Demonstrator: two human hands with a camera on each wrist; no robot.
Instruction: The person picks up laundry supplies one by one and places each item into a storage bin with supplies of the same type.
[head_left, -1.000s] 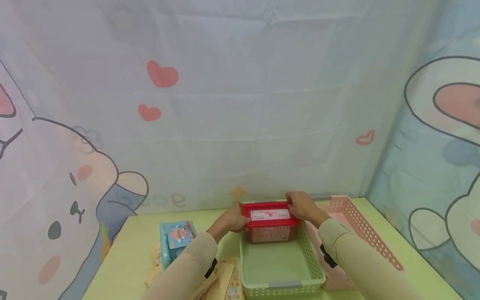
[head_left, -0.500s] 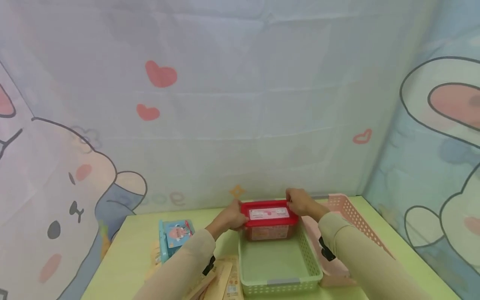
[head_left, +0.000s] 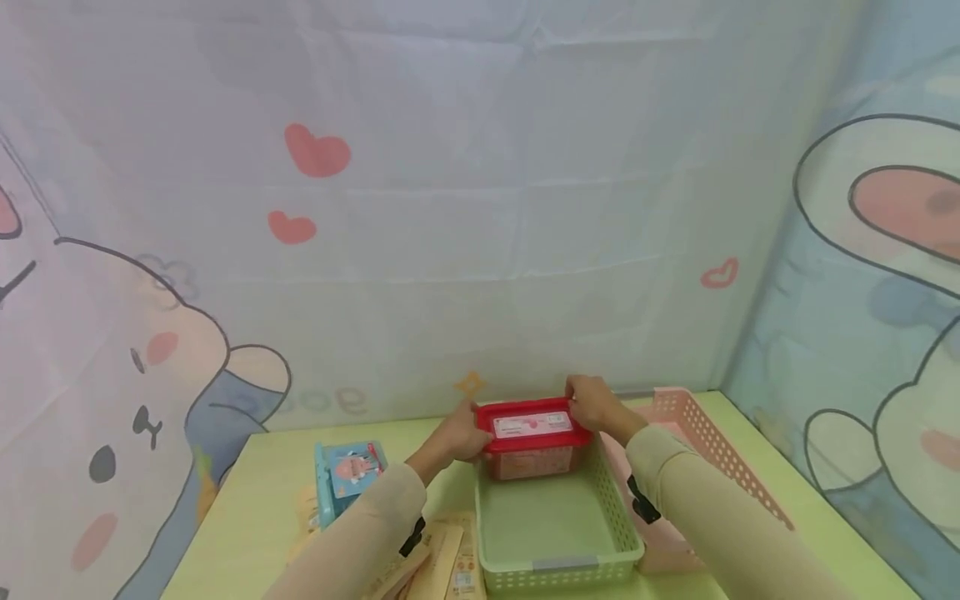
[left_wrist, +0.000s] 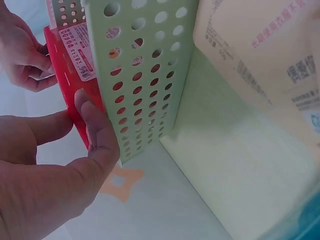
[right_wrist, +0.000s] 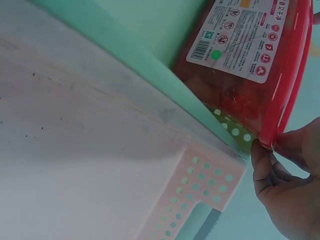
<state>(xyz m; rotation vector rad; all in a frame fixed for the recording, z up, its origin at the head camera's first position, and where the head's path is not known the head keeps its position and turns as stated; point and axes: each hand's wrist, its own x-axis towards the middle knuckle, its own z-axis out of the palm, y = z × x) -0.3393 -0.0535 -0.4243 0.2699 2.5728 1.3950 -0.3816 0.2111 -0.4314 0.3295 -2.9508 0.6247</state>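
Note:
A clear plastic box [head_left: 536,462] with a red lid [head_left: 525,442] and a white label is at the far end of the green perforated basket [head_left: 551,517]. My left hand [head_left: 459,433] pinches the left edge of the lid between thumb and fingers, seen close in the left wrist view. At the opposite corner, my right hand [right_wrist: 292,177] holds the lid's rim with thumb and fingertips. In the right wrist view the box wall [right_wrist: 230,95] shows reddish contents and a printed label with a barcode.
Right beside the green basket lies a pink perforated basket [head_left: 723,454]. A light-blue container [head_left: 324,492] with a blue picture pack [head_left: 354,471] stands to the left. Several beige printed packs [head_left: 438,562] lie near the front, partly behind the left sleeve. A patterned cloth [head_left: 487,208] hangs behind the table.
The head view has drifted slightly, shifting the scene a little to the left. Both hands keep their grip on the lid, and the box stays at the basket's far end.

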